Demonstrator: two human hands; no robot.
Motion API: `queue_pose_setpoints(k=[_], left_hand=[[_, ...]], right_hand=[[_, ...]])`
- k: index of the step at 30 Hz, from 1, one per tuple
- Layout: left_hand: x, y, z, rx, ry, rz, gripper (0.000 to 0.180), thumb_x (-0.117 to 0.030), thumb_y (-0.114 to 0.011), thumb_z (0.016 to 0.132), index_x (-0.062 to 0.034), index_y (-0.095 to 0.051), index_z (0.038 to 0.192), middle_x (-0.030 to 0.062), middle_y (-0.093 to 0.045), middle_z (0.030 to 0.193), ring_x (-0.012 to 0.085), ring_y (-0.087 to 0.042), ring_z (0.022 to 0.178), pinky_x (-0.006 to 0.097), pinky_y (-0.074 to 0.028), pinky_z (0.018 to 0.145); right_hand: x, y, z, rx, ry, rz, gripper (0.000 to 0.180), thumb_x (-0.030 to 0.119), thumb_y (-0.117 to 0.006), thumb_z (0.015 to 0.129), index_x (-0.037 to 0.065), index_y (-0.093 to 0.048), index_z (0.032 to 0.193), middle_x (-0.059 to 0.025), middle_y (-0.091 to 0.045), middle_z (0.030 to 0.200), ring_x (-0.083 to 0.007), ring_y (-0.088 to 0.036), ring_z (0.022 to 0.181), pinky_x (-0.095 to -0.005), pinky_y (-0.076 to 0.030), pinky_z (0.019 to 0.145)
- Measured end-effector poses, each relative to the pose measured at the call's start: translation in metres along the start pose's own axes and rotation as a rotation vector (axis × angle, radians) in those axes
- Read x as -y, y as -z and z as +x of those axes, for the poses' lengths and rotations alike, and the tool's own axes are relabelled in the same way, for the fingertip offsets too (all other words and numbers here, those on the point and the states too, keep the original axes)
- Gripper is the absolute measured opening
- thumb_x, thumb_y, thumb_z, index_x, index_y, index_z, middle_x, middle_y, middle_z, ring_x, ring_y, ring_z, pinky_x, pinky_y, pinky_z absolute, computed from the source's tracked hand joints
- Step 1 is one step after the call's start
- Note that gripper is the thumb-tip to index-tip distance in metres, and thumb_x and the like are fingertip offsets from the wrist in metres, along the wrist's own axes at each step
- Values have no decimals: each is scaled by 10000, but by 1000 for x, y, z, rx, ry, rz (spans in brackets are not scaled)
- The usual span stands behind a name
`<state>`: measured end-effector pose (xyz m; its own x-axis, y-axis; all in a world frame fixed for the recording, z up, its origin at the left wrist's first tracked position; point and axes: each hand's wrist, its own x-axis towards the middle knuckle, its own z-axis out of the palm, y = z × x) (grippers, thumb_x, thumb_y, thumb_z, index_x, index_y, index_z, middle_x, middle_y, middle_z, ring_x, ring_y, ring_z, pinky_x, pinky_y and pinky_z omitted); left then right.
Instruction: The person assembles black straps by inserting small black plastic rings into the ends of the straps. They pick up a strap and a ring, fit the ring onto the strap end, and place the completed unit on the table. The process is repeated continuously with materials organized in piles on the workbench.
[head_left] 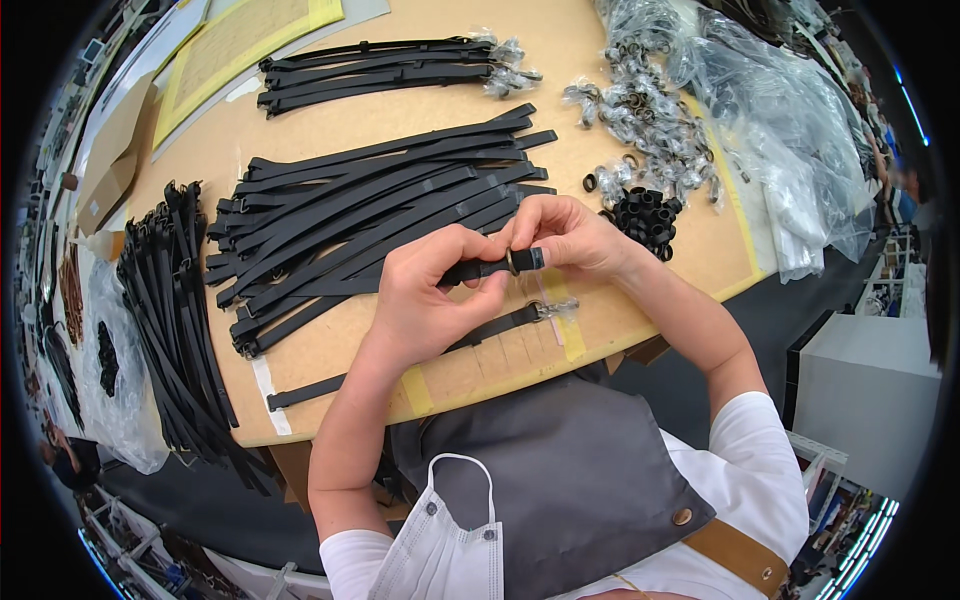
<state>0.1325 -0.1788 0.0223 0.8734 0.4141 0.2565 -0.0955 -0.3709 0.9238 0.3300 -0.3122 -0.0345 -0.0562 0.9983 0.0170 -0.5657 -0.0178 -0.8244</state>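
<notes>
Above the table's near part, my left hand (pixel 432 285) pinches a black strap (pixel 463 272) close to its end. A dark brass-coloured ring (pixel 511 262) sits around the strap end. My right hand (pixel 572 236) closes its thumb and fingers at that same end, beside the ring. Exactly which part the right fingertips grip is partly hidden. Just below my hands another black strap (pixel 500 324) lies along the near edge, with a plastic-wrapped buckle (pixel 555 308) at its right end. A large pile of black straps (pixel 370 205) spreads out beyond my left hand.
Small black loops (pixel 645 220) are heaped right of my right hand. Behind them lie plastic-wrapped metal pieces (pixel 650 120) and clear plastic bags (pixel 780 120). More straps (pixel 375 75) lie at the back; another bundle (pixel 175 310) hangs over the left edge.
</notes>
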Motion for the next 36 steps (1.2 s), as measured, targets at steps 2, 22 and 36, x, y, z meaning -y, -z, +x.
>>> queue_pose_setpoints(k=[2,22,36], left_hand=[[3,0,-1,9,-26,21,168,18,-776,786,5,-701,936,57,-710,843,100,-661,710,242,-555,624],[13,0,4,129,45,184,223,-24,-778,762,-8,-648,943,124,-713,850,267,-719,769,342,-575,684],[19,-5,1,109,49,185,210,-38,-788,756,-1,-650,910,78,-678,788,154,-649,671,282,-527,593]], right_hand=[[8,-6,3,8,-69,-8,216,168,-775,948,54,-682,1105,-46,-730,1094,-98,-677,1013,-254,-528,905],[26,-26,-2,-213,-393,-283,241,262,-781,942,29,-719,929,-4,-690,822,-64,-615,721,-229,-493,666],[25,-25,-3,-177,-391,-288,257,251,-788,951,14,-691,930,-9,-669,799,-76,-606,714,-238,-482,645]])
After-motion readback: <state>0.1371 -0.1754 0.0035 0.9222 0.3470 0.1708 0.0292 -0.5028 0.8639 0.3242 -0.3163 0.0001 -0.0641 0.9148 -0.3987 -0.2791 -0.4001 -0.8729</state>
